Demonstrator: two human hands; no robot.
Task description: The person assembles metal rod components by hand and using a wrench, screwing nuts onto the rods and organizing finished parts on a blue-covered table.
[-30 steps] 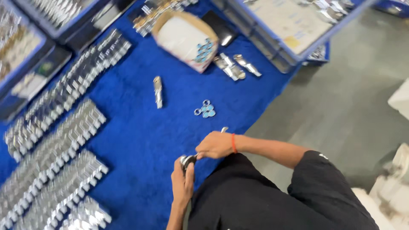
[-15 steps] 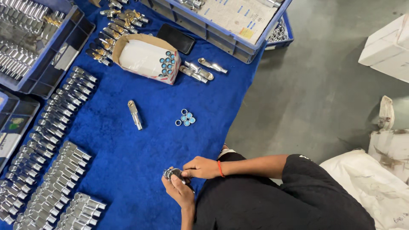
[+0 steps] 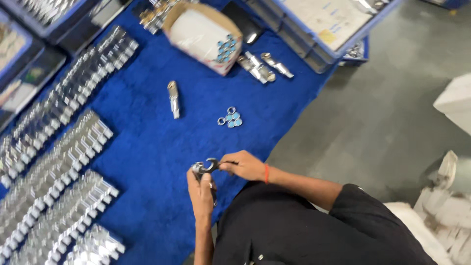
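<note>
Low in the frame's centre, the left hand [image 3: 201, 189] clenched a shiny metal fitting [image 3: 198, 169] upright; the right hand [image 3: 244, 166] gripped a small dark open-ended spanner [image 3: 214, 164] lying crosswise, its open end pointing left.

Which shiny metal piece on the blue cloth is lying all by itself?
The single metal piece in the middle of the blue cloth. The others lie packed in rows on the left or bunched beside the cardboard box.

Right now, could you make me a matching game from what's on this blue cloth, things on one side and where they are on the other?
Things:
1. small wrench
2. cluster of nuts
3. cardboard box
4. rows of shiny metal parts

Places:
A. along the cloth's left side
B. held in the right hand
C. loose, mid-cloth
D. far end of the cloth, beside the crates

Pairs: 1-B, 2-C, 3-D, 4-A
</note>
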